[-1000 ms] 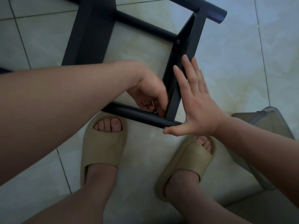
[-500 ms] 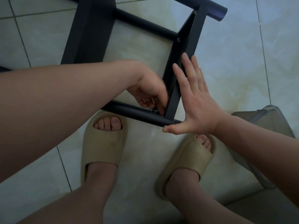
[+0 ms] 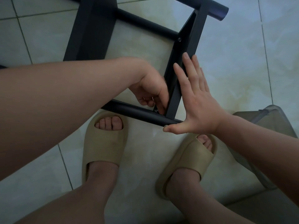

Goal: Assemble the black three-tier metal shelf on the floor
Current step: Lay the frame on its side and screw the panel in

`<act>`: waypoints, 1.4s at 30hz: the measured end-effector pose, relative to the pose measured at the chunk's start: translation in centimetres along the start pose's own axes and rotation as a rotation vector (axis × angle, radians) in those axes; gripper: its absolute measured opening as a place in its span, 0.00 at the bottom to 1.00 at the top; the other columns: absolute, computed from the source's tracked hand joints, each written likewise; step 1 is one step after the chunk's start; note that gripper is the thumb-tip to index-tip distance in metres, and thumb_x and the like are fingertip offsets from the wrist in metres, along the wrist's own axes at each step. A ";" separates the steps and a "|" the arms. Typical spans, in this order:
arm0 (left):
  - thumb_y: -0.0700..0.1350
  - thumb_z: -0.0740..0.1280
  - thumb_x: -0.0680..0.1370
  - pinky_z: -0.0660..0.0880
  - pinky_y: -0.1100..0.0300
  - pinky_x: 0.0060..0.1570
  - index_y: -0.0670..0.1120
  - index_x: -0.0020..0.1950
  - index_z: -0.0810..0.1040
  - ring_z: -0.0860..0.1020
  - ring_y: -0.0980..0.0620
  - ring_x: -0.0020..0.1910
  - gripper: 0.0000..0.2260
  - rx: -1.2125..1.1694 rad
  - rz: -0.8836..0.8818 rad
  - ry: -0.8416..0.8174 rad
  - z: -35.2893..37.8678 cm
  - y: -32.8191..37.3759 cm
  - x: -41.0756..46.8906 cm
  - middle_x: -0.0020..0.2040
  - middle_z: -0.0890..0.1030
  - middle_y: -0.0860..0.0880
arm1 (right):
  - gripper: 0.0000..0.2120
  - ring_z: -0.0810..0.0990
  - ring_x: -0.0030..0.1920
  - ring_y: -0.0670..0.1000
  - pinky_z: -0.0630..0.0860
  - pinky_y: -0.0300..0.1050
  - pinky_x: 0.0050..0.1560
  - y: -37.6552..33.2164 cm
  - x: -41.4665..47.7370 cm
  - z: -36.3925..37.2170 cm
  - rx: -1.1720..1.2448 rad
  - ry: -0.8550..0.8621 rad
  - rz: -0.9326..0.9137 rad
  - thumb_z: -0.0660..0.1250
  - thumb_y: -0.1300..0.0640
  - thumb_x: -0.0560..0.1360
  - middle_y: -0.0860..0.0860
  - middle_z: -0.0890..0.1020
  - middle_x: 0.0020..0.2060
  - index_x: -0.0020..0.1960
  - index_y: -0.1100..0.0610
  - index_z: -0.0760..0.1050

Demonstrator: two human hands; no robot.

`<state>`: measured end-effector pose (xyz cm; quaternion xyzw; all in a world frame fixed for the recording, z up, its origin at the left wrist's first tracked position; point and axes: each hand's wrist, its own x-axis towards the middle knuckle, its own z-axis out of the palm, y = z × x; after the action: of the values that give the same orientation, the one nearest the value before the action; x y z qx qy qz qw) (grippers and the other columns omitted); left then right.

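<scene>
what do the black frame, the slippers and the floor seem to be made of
Black frame: painted metal by the look, matte-satin coat, soft sheen along the round tube, a silvery screw head in the flat bar.
Slippers: probably moulded foam or soft rubber, beige, matte, one seamless piece.
Floor: glazed ceramic tile, likely; pale, glossy reflections, grout lines.
</scene>
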<state>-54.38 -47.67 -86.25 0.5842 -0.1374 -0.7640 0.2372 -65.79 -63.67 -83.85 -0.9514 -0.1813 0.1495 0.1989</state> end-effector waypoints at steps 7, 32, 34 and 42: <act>0.36 0.69 0.76 0.67 0.64 0.37 0.46 0.45 0.81 0.70 0.57 0.32 0.05 0.016 0.021 -0.015 0.0 0.0 0.1 0.34 0.80 0.52 | 0.64 0.34 0.80 0.60 0.44 0.69 0.78 0.1 0.0 0.0 -0.012 0.007 -0.009 0.61 0.19 0.65 0.61 0.42 0.81 0.82 0.62 0.44; 0.38 0.70 0.76 0.68 0.63 0.37 0.47 0.40 0.82 0.69 0.56 0.30 0.06 -0.023 0.010 0.013 0.4 -0.2 0.2 0.34 0.81 0.52 | 0.65 0.36 0.80 0.63 0.45 0.71 0.78 0.2 0.0 0.2 0.004 0.005 -0.012 0.62 0.20 0.64 0.62 0.42 0.81 0.82 0.62 0.45; 0.37 0.70 0.75 0.67 0.64 0.36 0.47 0.39 0.82 0.69 0.57 0.30 0.08 -0.023 0.015 0.017 0.4 -0.2 0.2 0.32 0.80 0.53 | 0.65 0.36 0.80 0.63 0.45 0.70 0.78 0.2 0.1 0.2 0.004 0.007 -0.011 0.62 0.19 0.64 0.62 0.42 0.81 0.82 0.62 0.45; 0.37 0.68 0.77 0.68 0.64 0.37 0.45 0.47 0.80 0.70 0.57 0.32 0.04 -0.015 0.047 -0.047 -0.2 -0.1 -0.4 0.34 0.78 0.53 | 0.65 0.36 0.81 0.63 0.45 0.70 0.78 0.2 0.0 0.2 0.015 0.007 -0.011 0.64 0.20 0.64 0.62 0.42 0.81 0.82 0.62 0.45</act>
<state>-54.16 -47.32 -86.02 0.5608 -0.1507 -0.7728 0.2560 -65.75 -63.80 -84.09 -0.9495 -0.1846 0.1465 0.2074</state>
